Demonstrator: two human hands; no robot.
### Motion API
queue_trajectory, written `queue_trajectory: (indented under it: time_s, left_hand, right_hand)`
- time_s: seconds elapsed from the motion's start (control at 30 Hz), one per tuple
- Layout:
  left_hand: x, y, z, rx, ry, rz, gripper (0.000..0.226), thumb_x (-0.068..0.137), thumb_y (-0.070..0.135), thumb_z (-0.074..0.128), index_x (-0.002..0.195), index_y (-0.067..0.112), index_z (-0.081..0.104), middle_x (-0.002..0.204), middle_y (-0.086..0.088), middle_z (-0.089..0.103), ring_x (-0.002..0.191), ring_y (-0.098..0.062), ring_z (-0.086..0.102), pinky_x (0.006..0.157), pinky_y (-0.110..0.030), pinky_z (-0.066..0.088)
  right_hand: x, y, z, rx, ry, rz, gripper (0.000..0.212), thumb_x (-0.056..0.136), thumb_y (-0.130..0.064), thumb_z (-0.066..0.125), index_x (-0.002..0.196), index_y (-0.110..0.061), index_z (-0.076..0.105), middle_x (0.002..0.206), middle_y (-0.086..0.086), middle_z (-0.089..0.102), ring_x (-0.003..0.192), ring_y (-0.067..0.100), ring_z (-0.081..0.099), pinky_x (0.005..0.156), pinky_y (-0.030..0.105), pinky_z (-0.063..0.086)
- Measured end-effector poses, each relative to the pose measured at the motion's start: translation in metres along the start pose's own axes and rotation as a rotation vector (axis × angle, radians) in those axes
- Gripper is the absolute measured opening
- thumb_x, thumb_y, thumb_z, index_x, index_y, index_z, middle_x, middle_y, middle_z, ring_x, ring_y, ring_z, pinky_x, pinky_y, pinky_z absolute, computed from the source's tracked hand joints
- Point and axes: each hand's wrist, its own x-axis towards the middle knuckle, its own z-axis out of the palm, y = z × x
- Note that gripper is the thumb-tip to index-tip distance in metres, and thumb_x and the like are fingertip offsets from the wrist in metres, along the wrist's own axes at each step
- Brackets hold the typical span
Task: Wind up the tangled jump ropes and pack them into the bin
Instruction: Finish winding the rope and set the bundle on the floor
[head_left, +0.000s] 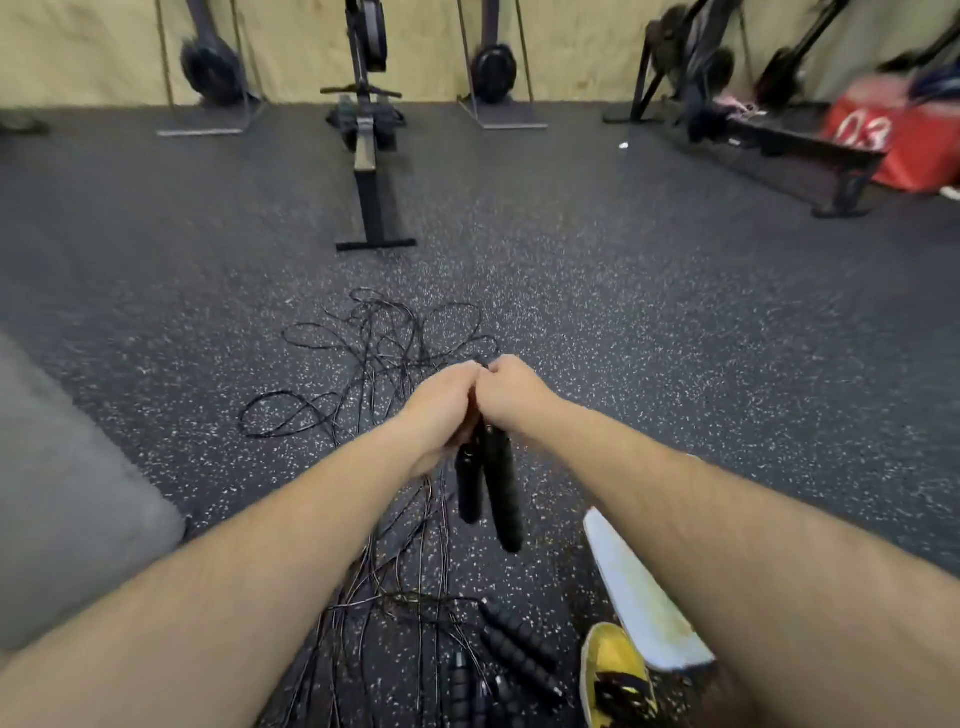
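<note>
The person is holding both hands close together over the dark speckled rubber floor (675, 338). The left hand (447, 405) is gripping the two black foam handles (498, 499) near their upper ends, with the fingers curled around them. The right hand (511, 395) is touching the left one and is also closing on the top of this pair, where the cord comes out; what exactly its fingertips are pinching is hidden. The handles are hanging down side by side, probably so that both ends of one rope are staying together while the cord is being wound.

The tangle of thin black cords (384, 353) is lying on the floor just beyond the hands, and more strands are running under the forearms toward the person. Near the bottom edge, several ribbed black handles (519, 649) are lying among these strands, so I judge that most ropes are not wound yet and the task is at an early stage.

I am not seeing clearly any bin. A pale flat object (639, 597) is lying beside a yellow shoe (618, 670), but I cannot tell what it is. A grey padded mat (67, 493) is lying at the left, and a black rowing machine (369, 156) is standing farther back.
</note>
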Motion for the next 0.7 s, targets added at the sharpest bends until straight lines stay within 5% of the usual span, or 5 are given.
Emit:
queue_trajectory:
  time_s: [0.27, 0.43, 0.5, 0.6, 0.7]
  left_hand:
    - [-0.061, 0.062, -0.040, -0.143, -0.115, 0.107, 0.027, 0.104, 0.036, 0.041, 0.100, 0.024, 0.065, 0.086, -0.001, 0.076, 0.084, -0.027, 0.071, 0.076, -0.031, 0.051]
    - [-0.061, 0.056, -0.060, -0.238, -0.124, -0.005, 0.043, 0.108, 0.049, 0.032, 0.106, 0.021, 0.065, 0.086, -0.011, 0.075, 0.076, -0.028, 0.075, 0.063, -0.029, 0.043]
    - [-0.057, 0.056, -0.065, -0.226, -0.083, 0.012, 0.040, 0.108, 0.045, 0.035, 0.102, 0.021, 0.066, 0.082, -0.009, 0.073, 0.074, -0.028, 0.070, 0.072, -0.038, 0.050]
    - [-0.051, 0.055, -0.071, -0.131, -0.010, 0.049, 0.032, 0.108, 0.030, 0.043, 0.097, 0.014, 0.067, 0.083, -0.007, 0.069, 0.078, -0.025, 0.065, 0.092, -0.051, 0.053]
    - [-0.056, 0.057, -0.073, -0.102, -0.058, 0.060, 0.025, 0.108, 0.021, 0.044, 0.098, 0.008, 0.063, 0.087, -0.007, 0.066, 0.074, -0.019, 0.065, 0.087, -0.044, 0.056]
  right_hand:
    - [-0.031, -0.076, -0.031, 0.450, -0.210, 0.008, 0.014, 0.093, -0.007, 0.051, 0.088, -0.008, 0.064, 0.081, 0.013, 0.063, 0.067, 0.026, 0.061, 0.078, 0.046, 0.057]
    - [-0.046, -0.086, -0.027, 0.411, -0.400, -0.098, 0.002, 0.097, -0.005, 0.058, 0.095, -0.004, 0.059, 0.087, 0.016, 0.050, 0.059, 0.020, 0.044, 0.050, 0.030, 0.027]
    - [-0.048, -0.086, -0.027, 0.340, -0.443, -0.104, 0.014, 0.091, 0.001, 0.063, 0.079, -0.005, 0.066, 0.087, 0.011, 0.059, 0.066, 0.022, 0.053, 0.056, 0.028, 0.038]
    - [-0.046, -0.087, -0.028, 0.055, -0.328, -0.031, 0.010, 0.082, -0.003, 0.064, 0.077, -0.005, 0.072, 0.068, 0.002, 0.062, 0.060, 0.016, 0.055, 0.067, 0.031, 0.052]
    - [-0.032, -0.081, -0.026, 0.168, -0.191, 0.087, 0.014, 0.081, -0.012, 0.053, 0.071, -0.011, 0.062, 0.060, -0.001, 0.057, 0.053, 0.015, 0.043, 0.058, 0.028, 0.047]
